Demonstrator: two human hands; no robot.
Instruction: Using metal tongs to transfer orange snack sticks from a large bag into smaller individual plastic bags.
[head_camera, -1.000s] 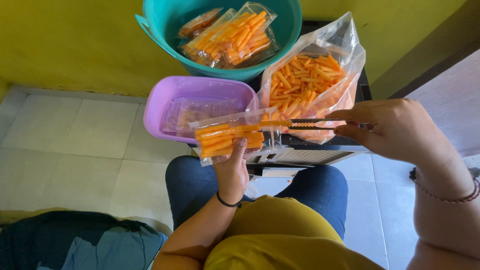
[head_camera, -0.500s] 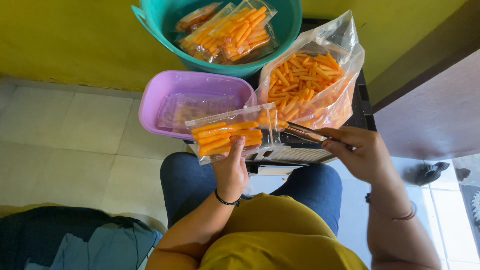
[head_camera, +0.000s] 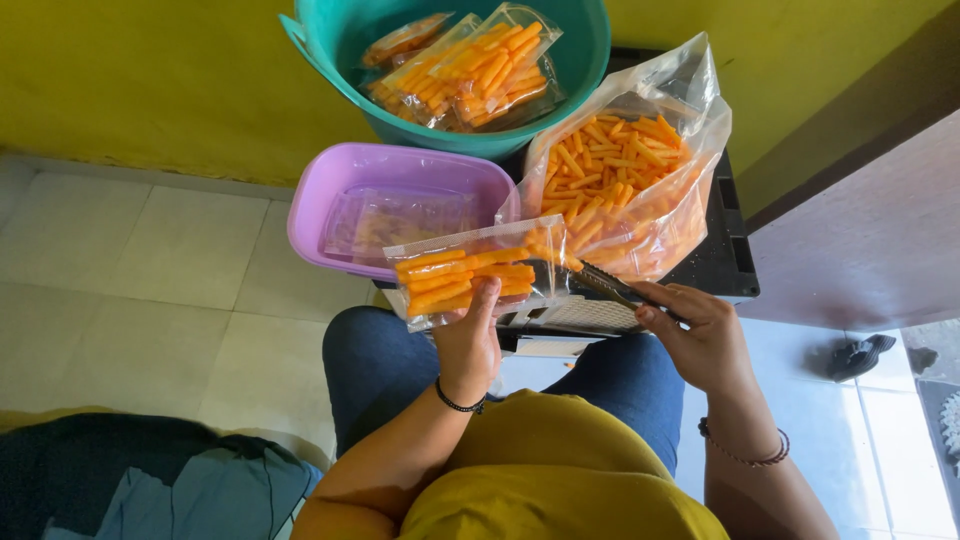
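Right hand (head_camera: 700, 340) has drawn nearer, tongs (head_camera: 600, 284) now at the pouch (head_camera: 470, 280) mouth. Left hand (head_camera: 468, 340) grips the pouch over the lap (purple tub (head_camera: 330, 190) behind). Sticks could spill if the pouch tilts.

- A home floor used as a small snack-packing spot — pale floor tiles (head_camera: 130, 270) and a yellow painted wall (head_camera: 150, 80).
- A teal tub (head_camera: 585, 60) of filled packets, a purple basin (head_camera: 330, 190), and a big clear bag of orange sticks (head_camera: 620, 180) — household plasticware, not factory gear.
- A sandal (head_camera: 855, 355) lies by the doorway.
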